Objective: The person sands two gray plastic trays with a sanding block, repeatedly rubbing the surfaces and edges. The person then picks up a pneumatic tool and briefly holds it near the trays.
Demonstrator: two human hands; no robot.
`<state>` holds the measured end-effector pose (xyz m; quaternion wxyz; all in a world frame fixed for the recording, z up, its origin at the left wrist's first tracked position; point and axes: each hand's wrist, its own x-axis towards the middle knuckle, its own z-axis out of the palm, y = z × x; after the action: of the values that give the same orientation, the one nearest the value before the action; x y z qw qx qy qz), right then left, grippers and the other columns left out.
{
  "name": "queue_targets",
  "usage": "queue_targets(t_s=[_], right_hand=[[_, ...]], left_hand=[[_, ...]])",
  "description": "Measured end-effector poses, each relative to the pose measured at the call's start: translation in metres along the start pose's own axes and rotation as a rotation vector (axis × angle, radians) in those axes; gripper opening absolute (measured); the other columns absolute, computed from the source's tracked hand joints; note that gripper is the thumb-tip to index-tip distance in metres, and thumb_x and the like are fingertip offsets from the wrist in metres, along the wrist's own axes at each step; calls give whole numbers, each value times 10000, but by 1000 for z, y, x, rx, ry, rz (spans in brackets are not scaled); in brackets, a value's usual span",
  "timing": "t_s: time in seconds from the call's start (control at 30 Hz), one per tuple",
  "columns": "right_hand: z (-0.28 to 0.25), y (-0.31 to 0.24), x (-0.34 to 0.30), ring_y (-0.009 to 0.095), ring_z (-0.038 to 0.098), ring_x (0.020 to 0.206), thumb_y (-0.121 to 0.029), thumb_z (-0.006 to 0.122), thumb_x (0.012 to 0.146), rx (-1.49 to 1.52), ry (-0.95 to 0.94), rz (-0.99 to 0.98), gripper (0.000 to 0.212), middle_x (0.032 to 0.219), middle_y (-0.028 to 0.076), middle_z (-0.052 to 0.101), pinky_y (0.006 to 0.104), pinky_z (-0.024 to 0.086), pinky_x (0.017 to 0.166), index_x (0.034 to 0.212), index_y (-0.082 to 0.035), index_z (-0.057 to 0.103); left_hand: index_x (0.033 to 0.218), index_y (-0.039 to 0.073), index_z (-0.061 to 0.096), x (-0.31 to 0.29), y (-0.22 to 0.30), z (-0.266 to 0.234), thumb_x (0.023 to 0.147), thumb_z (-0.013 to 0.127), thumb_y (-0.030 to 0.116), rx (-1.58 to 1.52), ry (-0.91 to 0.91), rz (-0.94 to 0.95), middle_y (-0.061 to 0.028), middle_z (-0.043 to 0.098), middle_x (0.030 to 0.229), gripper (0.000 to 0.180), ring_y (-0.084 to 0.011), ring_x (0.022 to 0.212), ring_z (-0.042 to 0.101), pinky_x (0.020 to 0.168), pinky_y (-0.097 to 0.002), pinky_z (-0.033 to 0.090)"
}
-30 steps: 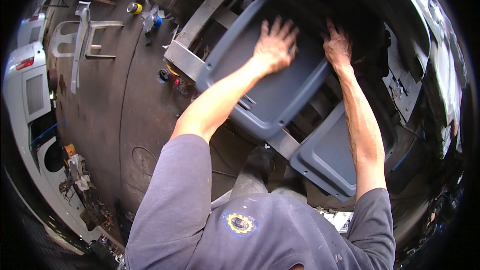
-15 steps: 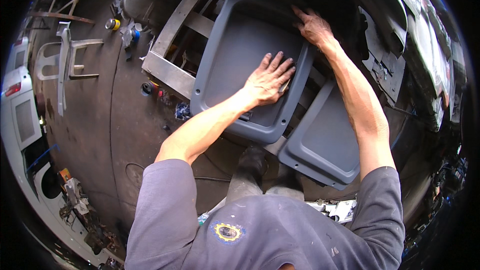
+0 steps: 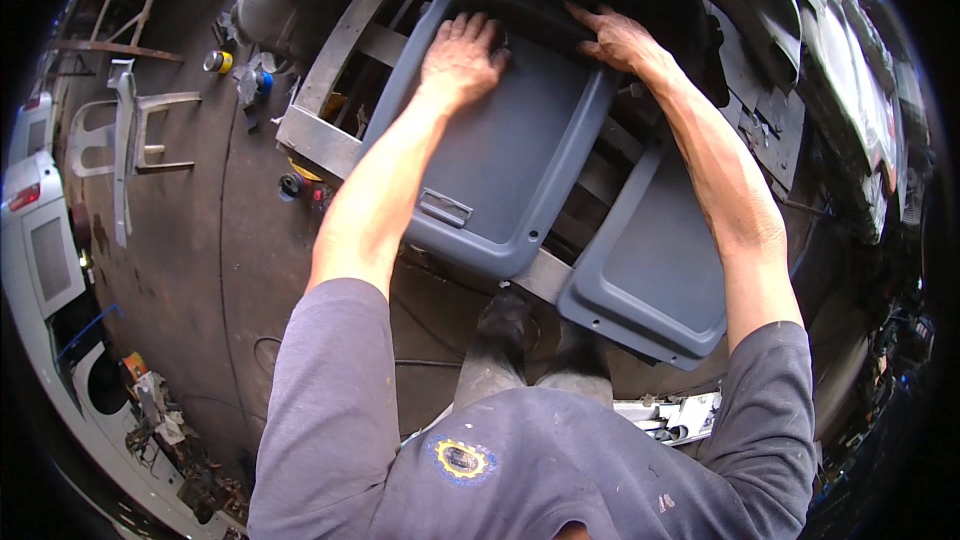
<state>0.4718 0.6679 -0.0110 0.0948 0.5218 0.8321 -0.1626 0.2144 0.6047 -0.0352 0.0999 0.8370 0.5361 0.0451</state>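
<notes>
Floor (image 3: 190,290) spreads left of the hands; metal frame (image 3: 322,144) beneath them; on it, large grey tray (image 3: 510,140) under the left hand (image 3: 460,65), fingers extended, slightly parted, palm hidden; second tray (image 3: 655,255) crowds bodyward of the right hand (image 3: 620,40), itself at the large tray's rim (image 3: 580,128), hold uncertain; flat tray bottom runs bodyward from the left palm.

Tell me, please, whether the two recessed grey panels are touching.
Apart: the head view shows metal bars in the gap between the left recessed panel and the right recessed panel.
</notes>
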Motion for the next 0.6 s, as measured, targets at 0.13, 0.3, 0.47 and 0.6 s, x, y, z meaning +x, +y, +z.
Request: queue_targets(t_s=[0.13, 0.3, 0.47, 0.6], right_hand=[[-5, -11, 13, 441, 494, 1292, -301, 669, 908, -11, -71, 8, 747, 1445, 312, 437, 476, 435, 1069, 1554, -301, 293], [-5, -15, 7, 450, 499, 1282, -285, 662, 915, -19, 30, 7, 730, 1409, 294, 482, 478, 441, 1064, 1548, -325, 302], [5, -10, 9, 458, 496, 1283, -297, 665, 915, -6, -1, 26, 703, 1394, 284, 503, 485, 447, 1059, 1534, -325, 334], [9, -2, 6, 450, 520, 1254, -304, 670, 912, 0, 51, 21, 706, 1387, 279, 512, 495, 453, 1048, 1533, -299, 337]], left_hand=[[1393, 1, 483, 3, 25, 19, 941, 516, 412, 123, 46, -104, -223, 460, 1440, 612, -375, 1385, 385, 1152, -555, 252], [1422, 31, 469, -4, 65, 17, 958, 517, 357, -21, 67, 283, -201, 415, 1495, 570, -377, 1417, 344, 1188, -508, 222], [1466, 82, 437, -80, 45, 19, 962, 518, 328, 18, -38, 392, -136, 349, 1569, 566, -361, 1472, 262, 1211, -515, 172], [1529, 132, 364, -163, 64, 11, 874, 590, 258, -71, -373, 571, -85, 207, 1645, 704, -312, 1535, 82, 1242, -517, 34]])
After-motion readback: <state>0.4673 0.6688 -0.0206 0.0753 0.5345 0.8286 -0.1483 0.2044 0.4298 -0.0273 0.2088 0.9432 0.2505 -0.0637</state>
